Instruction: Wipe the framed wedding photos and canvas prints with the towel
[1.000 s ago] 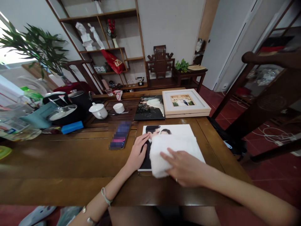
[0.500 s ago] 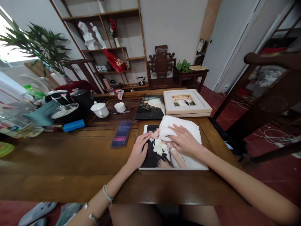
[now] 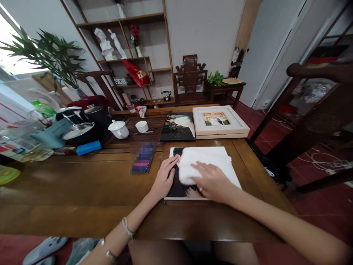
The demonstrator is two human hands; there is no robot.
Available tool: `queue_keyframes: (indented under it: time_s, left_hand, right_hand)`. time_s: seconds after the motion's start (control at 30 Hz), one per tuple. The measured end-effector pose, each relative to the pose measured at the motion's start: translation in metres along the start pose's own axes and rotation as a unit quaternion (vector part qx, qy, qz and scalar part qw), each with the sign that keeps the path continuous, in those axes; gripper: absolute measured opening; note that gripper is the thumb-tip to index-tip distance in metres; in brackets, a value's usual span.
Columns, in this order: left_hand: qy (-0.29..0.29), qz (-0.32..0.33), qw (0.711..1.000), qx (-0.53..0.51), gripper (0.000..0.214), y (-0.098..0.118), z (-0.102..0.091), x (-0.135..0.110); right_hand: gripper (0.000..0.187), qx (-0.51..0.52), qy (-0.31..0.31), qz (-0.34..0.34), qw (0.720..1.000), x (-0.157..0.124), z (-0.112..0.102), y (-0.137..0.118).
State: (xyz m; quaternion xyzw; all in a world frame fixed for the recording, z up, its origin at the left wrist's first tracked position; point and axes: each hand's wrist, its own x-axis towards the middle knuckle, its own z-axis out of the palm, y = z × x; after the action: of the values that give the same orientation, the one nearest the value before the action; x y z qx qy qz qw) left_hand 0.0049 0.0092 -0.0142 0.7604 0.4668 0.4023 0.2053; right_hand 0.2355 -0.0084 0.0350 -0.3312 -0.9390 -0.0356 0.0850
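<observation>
Below table (image 3: 82,191), down and left of print (image 3: 178,190), note slipper (image 3: 45,250). Find print itself flat on table near front edge, partly covered by white cloth (image 3: 202,156). Note left hand (image 3: 164,177) on left edge of print: palm down, fingers extended, unclenched, nothing grasped. Record right hand (image 3: 213,181) laid over cloth above middle of print, fingers slightly spread; cannot tell any pinch, with thumb hidden. Left of print, near left hand, note phone (image 3: 142,158), screen blurred. Behind left half of print, note dark photo (image 3: 178,127); behind right half, two stacked pale frames (image 3: 220,119). Behind and left of print, log cup (image 3: 142,126), then teapot-like lidded cup (image 3: 119,129); farther left, blue block (image 3: 88,147) and black pot (image 3: 78,133). Well behind print, log chair (image 3: 190,75); behind and left, plant (image 3: 53,55) and shelf (image 3: 121,21) with red bag (image 3: 136,73).
</observation>
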Motion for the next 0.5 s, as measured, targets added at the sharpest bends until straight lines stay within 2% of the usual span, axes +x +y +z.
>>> queue_keyframes:
  time_s: [0.1,0.2,0.27,0.33,0.4,0.47,0.5]
  left_hand:
    - [-0.002,0.001,1.000,0.000,0.040,0.003,0.000,0.001]
    - [-0.001,0.002,1.000,-0.002,0.041,0.003,0.000,0.001]
    - [0.002,0.002,1.000,-0.001,0.040,0.002,0.000,0.000]
    - [0.001,0.003,1.000,-0.004,0.040,0.000,0.000,0.000]
    - [-0.006,0.009,1.000,-0.011,0.041,-0.002,0.000,0.000]
    - [-0.013,0.019,1.000,-0.016,0.043,-0.004,-0.001,-0.001]
    - [-0.015,0.023,1.000,-0.016,0.044,-0.005,-0.001,-0.001]
  right_hand:
    - [0.040,-0.023,0.000,0.098,0.995,0.010,-0.003,0.027]
    - [0.042,-0.040,-0.002,0.119,0.992,0.011,-0.001,0.026]
    - [0.037,-0.045,0.000,0.075,0.996,0.006,0.003,0.010]
    - [0.025,-0.034,0.020,-0.013,0.999,-0.002,0.008,-0.012]
    - [0.022,-0.020,0.055,-0.113,0.992,-0.009,0.011,-0.031]
    - [0.023,-0.003,0.072,-0.178,0.981,-0.012,0.012,-0.039]
    - [0.021,0.010,0.065,-0.190,0.980,-0.011,0.011,-0.037]
